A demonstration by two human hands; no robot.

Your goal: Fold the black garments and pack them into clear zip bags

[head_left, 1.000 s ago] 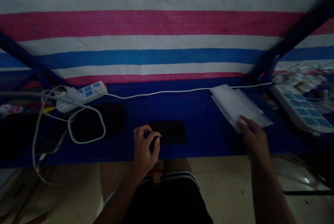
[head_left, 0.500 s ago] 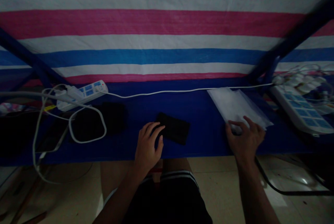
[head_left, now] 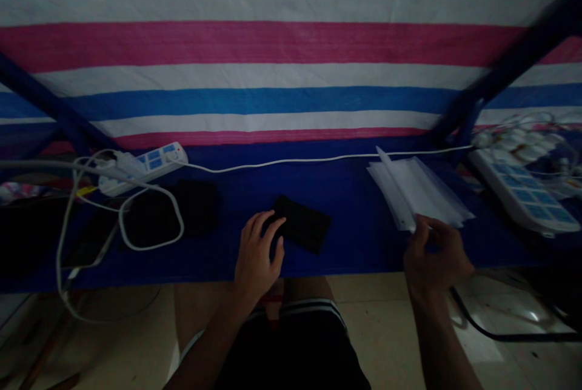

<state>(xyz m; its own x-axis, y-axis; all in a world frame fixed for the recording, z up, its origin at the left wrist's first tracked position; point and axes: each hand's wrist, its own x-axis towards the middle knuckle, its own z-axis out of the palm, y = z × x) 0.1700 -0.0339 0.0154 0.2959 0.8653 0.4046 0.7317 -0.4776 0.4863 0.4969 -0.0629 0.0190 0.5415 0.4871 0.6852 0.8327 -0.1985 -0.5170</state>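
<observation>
My left hand [head_left: 261,250] rests on the shelf with its fingers apart, the tips at the left edge of a flat, black, rectangular thing [head_left: 304,225]. Whether that black thing is a pouch or folded cloth, I cannot tell. Farther right, my right hand [head_left: 436,253] pinches the near edge of a thin, whitish plastic bag [head_left: 394,179] between thumb and fingers. The bag's left side is lifted and bent up. Beneath it lies a small stack of similar translucent bags [head_left: 439,196], slightly fanned.
A white power strip [head_left: 161,159] with plugs, a looped white cable [head_left: 182,220] and a phone [head_left: 93,238] lie left. Another power strip [head_left: 527,190] sits right, tangled wires behind it. A thin white cord [head_left: 273,163] crosses the blue shelf [head_left: 254,187] before a striped sheet [head_left: 273,44].
My right hand has closed into a pinch on the top bag and turned its left edge up off the stack. The left hand and the black thing have stayed in place.
</observation>
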